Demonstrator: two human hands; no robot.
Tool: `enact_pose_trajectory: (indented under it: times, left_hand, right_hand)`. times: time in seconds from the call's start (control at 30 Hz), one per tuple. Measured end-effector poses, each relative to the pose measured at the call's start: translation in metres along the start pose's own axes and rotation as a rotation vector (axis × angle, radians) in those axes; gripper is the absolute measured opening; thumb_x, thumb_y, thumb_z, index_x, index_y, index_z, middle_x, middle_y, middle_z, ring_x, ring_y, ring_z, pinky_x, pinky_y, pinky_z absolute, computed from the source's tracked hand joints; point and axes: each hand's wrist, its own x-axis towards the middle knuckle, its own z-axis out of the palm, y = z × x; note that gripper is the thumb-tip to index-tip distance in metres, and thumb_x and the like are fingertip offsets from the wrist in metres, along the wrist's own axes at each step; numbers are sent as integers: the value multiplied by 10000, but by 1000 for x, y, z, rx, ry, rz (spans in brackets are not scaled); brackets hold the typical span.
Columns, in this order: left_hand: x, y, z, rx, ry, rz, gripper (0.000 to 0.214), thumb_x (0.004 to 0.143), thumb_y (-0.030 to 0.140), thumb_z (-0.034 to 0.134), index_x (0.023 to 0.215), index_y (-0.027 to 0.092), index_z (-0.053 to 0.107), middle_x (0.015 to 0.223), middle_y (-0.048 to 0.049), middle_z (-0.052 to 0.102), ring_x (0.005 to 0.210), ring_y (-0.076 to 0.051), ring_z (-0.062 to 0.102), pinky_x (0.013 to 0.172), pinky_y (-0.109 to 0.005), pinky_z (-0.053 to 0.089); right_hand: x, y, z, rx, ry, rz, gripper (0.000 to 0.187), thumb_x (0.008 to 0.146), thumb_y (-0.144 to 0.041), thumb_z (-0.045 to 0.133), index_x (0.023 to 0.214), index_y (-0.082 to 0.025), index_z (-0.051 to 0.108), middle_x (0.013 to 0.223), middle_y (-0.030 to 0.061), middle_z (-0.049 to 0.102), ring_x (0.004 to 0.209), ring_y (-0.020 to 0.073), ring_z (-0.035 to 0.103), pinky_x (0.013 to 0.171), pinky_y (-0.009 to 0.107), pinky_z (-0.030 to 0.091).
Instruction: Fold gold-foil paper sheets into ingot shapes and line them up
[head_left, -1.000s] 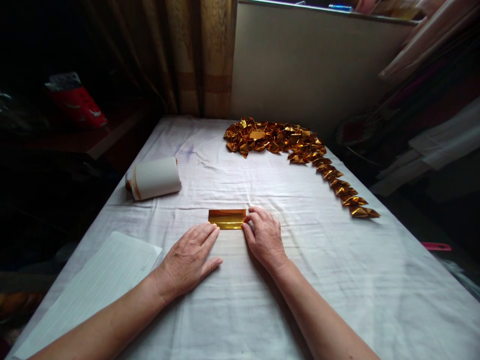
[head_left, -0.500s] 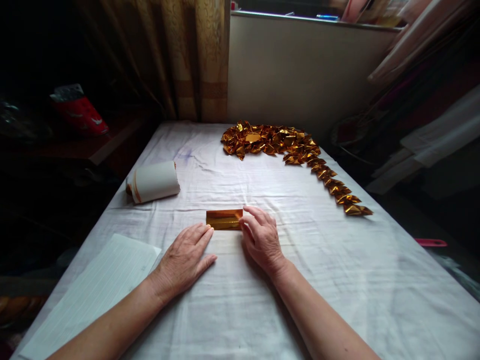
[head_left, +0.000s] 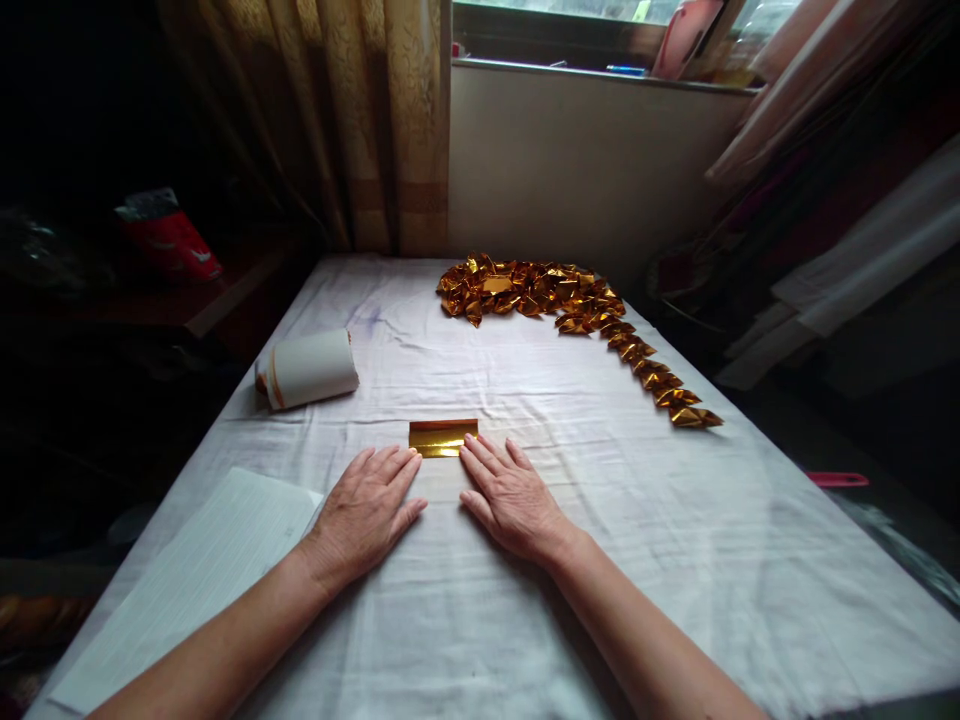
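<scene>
A small rectangle of shiny gold foil paper point(head_left: 441, 436) lies flat on the white cloth, with a crease line running along its length. My left hand point(head_left: 373, 508) rests flat with fingers stretched out, its index fingertip at the foil's lower left corner. On the other side, my right hand point(head_left: 514, 492) also lies open and flat, its fingertips touching the foil's lower right part. Neither hand grips anything. Farther back, a heap of folded gold foil pieces point(head_left: 496, 284) trails off in a row toward the right edge.
A white roll point(head_left: 313, 368) lies on its side at the left. Nearer sits a sheet of lined paper point(head_left: 199, 570), partly under my left forearm. The white cloth point(head_left: 420, 620) covers the table. A red container point(head_left: 176, 245) stands on a dark surface at far left; clothes hang right.
My right hand has gone from curled fingers at the foil's right end to lying flat at its lower right. The left hand stays flat. The view has tilted up slightly.
</scene>
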Motion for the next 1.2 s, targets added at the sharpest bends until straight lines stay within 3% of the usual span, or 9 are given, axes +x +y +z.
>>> enact_pose_trajectory:
  times: [0.13,0.57,0.8,0.97,1.2]
  left_hand:
    - [-1,-1,1,-15,31,-9,473,979,428,402,1325,165,590,1330,-116,633,1240,-282,558,1079,-457,352]
    - [-2,-2,3,-58,61,-42,454,974,425,418,1299,175,610,1316,-109,642,1239,-312,545,1044,-479,370]
    - [-3,-11,-8,-58,57,-54,416,960,442,447,1231,194,641,1258,-103,670,1218,-304,550,1038,-463,378]
    - [16,-24,-12,-128,28,-211,338,924,471,498,1060,217,675,1163,-97,685,1107,-283,591,987,-442,430]
    - [40,-22,8,-280,60,-363,386,822,464,639,1117,216,628,1200,-86,656,1136,-284,571,992,-441,444]
  right_hand:
    - [-9,8,-1,-22,26,58,575,994,-419,434,1508,-173,355,1578,76,294,1471,250,265,1218,513,162]
    - [-8,7,-2,10,52,56,564,984,-406,459,1495,-183,380,1569,81,309,1465,259,280,1208,539,173]
    - [-9,7,-1,25,75,56,551,982,-404,457,1487,-192,398,1566,81,325,1463,262,284,1207,537,161]
    - [-7,7,-4,28,97,45,521,969,-374,484,1455,-192,446,1538,99,390,1437,277,337,1176,552,223]
    - [-4,9,-4,28,198,50,435,943,-338,532,1355,-200,555,1489,116,473,1381,278,409,1144,496,290]
